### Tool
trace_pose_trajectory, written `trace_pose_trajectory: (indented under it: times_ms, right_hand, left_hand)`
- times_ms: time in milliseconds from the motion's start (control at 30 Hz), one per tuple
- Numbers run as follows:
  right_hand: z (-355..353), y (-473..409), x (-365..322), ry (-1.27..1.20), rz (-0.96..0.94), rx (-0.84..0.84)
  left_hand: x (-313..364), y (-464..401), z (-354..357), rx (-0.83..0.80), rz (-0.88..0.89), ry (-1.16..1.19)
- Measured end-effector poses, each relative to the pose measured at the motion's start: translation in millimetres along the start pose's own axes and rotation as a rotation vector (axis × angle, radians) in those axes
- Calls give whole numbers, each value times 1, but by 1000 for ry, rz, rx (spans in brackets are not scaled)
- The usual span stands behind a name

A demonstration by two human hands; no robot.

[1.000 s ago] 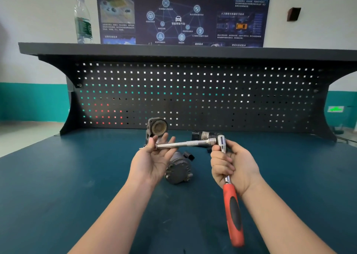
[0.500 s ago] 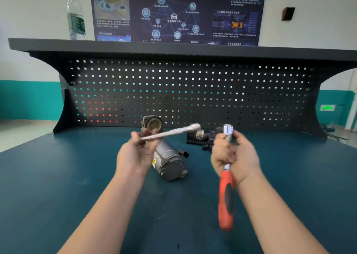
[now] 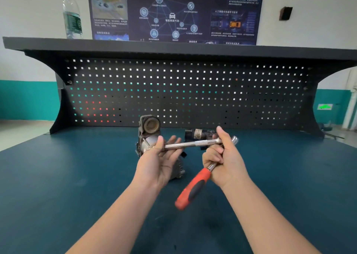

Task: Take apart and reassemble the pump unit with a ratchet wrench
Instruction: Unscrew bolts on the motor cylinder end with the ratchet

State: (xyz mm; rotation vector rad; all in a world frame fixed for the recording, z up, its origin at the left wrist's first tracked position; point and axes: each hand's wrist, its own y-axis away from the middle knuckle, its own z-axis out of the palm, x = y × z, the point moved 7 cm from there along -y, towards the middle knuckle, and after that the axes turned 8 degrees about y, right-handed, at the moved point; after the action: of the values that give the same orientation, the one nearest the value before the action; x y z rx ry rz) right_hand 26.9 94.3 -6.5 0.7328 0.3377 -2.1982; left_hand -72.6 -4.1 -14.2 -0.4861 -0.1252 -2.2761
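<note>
While both hands point(image 3: 225, 160) seemingly join ratchet wrench point(image 3: 195, 189), pump unit point(image 3: 149, 136) sits behind.

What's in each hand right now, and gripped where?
Left hand pinches the extension bar at its left end; right hand grips the ratchet wrench on its metal neck.

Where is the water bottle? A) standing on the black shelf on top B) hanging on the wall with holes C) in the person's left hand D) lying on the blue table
A: the water bottle stands upright on the black shelf above the pegboard, at the left end, far from both hands.
</note>
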Motion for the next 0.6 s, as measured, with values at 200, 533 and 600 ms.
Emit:
trace_pose_trajectory:
  times_ms: [200,533,600]
  right_hand:
    - [-13,-2,-22,-27,-133,83]
    - [-16,2,-47,305,-227,133]
    - [-23,-1,-49,285,-183,161]
  left_hand:
    - [-5,17,18,-227,-173,-336]
    - [-30,42,26,-398,79,-1879]
    - [-37,41,26,-373,-29,-1755]
